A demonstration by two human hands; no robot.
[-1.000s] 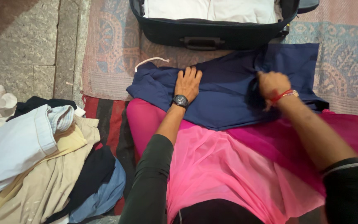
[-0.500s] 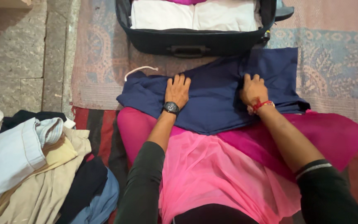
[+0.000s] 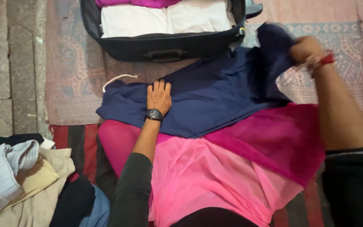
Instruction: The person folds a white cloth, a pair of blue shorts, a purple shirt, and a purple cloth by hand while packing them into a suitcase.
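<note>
Left hand [image 3: 159, 96] presses flat on the navy garment [image 3: 215, 98]; right hand [image 3: 306, 49] (blurred) pinches its lifted far-right corner.

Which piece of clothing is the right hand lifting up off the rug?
The navy blue garment. The right hand grips its far corner and raises it, while the left hand presses it flat. The white folded clothes lie in the suitcase.

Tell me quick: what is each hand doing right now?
Left hand: open, flat on the navy garment.
Right hand: closed on the navy garment's far edge, lifting it; blurred.
</note>
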